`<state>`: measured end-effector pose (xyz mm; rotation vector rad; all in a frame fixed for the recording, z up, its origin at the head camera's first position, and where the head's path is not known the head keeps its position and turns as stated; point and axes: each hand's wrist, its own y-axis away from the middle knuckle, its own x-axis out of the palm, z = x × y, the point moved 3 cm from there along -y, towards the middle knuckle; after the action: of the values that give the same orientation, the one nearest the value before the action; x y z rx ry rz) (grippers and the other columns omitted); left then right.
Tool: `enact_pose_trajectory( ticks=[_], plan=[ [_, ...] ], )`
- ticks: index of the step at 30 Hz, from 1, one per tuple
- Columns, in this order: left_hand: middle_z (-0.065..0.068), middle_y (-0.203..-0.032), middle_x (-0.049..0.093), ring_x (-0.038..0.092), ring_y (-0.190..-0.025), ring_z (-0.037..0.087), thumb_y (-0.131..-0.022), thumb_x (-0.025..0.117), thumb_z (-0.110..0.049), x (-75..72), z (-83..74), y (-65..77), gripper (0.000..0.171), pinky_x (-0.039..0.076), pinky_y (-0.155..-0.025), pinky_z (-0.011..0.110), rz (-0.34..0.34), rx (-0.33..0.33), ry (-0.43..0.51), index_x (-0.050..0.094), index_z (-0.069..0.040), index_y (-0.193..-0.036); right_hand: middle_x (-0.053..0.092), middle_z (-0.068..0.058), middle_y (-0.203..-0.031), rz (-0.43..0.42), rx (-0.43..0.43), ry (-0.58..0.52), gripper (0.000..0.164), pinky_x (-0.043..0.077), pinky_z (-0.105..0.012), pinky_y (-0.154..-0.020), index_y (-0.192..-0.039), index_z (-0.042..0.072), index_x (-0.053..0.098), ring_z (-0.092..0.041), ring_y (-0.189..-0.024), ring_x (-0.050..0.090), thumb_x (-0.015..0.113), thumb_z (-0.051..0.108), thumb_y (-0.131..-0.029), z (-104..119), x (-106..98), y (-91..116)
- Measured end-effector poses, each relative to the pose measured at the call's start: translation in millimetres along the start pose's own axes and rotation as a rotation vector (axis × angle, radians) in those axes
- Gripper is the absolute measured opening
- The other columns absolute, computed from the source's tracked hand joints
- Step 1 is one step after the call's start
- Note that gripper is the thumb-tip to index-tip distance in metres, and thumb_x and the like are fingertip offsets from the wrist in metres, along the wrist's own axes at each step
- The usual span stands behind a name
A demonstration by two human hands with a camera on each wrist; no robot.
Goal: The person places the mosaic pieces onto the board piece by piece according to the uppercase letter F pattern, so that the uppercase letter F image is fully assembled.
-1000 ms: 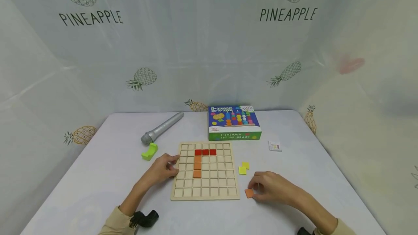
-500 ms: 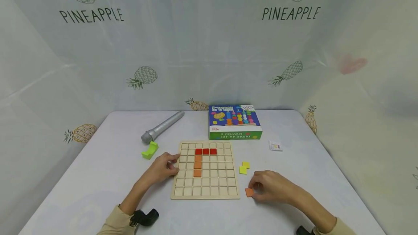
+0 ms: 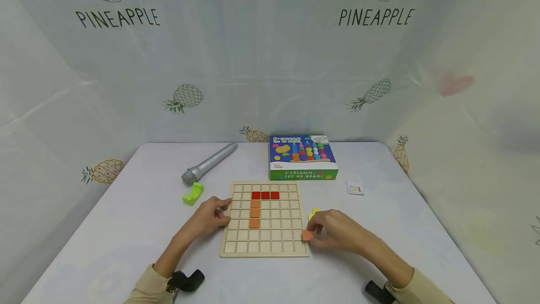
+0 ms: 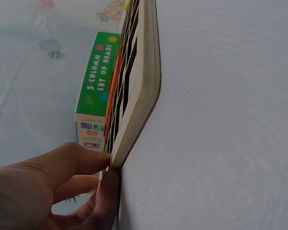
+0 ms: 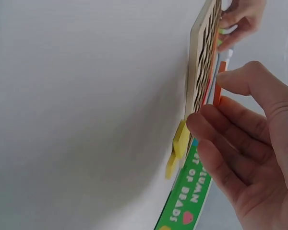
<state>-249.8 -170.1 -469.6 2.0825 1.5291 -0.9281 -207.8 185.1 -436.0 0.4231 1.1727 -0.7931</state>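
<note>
A wooden grid board (image 3: 274, 236) lies flat on the table, with a row of red tiles (image 3: 265, 195) and a column of orange tiles (image 3: 255, 213) set in its squares. My left hand (image 3: 209, 217) holds the board's left edge between thumb and fingers, as the left wrist view also shows. Between the thumb and fingertips of my right hand (image 3: 339, 231) is a loose orange tile (image 3: 307, 235), raised over the board's right edge. Two yellow tiles (image 5: 181, 140) lie on the table beside the board, partly hidden by the right hand in the head view.
Behind the board stands a blue and green bead-set box (image 3: 303, 158). A silver microphone (image 3: 210, 163) and a bright green curved piece (image 3: 193, 193) lie at the left. A small printed card (image 3: 355, 188) rests at the right.
My right hand has lifted the orange tile from the table and carried it left and away from me to the board's edge. The left hand stays at the board.
</note>
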Motion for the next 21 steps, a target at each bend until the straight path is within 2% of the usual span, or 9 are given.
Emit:
enact_pose_trajectory(
  ticks=[9,14,21],
  plan=[
    [0.013,-0.100,0.060,0.058,-0.077,0.011,-0.079,0.072,-0.001,0.7,1.2,-0.2,0.055,0.046,-0.062,0.018,-0.006,-0.002,-0.003,0.056,0.009,-0.131,0.067,0.011,-0.082,-0.028,-0.043,-0.002,0.014,0.048,-0.016,-0.068,-0.092,0.019,0.074,-0.003,-0.074,0.058,0.076,0.029,-0.082,13.6,10.8,-23.9],
    [0.014,-0.100,0.060,0.058,-0.076,0.011,-0.079,0.072,-0.001,0.5,0.7,-0.2,0.056,0.046,-0.062,0.018,-0.004,-0.006,-0.005,0.056,0.009,-0.132,0.068,0.009,-0.081,-0.021,-0.053,0.004,0.018,0.046,-0.015,-0.066,-0.093,0.016,0.076,-0.004,-0.070,0.056,0.075,0.032,-0.084,25.9,17.5,-39.7],
    [0.014,-0.102,0.060,0.058,-0.076,0.010,-0.080,0.073,-0.001,0.3,-0.7,-0.7,0.055,0.046,-0.063,0.018,0.000,-0.019,-0.007,0.056,0.009,-0.132,0.067,0.007,-0.079,-0.023,-0.103,0.030,0.016,0.043,-0.013,-0.062,-0.093,0.015,0.076,0.001,-0.067,0.049,0.074,0.028,-0.083,46.2,28.5,-63.2]
  ],
)
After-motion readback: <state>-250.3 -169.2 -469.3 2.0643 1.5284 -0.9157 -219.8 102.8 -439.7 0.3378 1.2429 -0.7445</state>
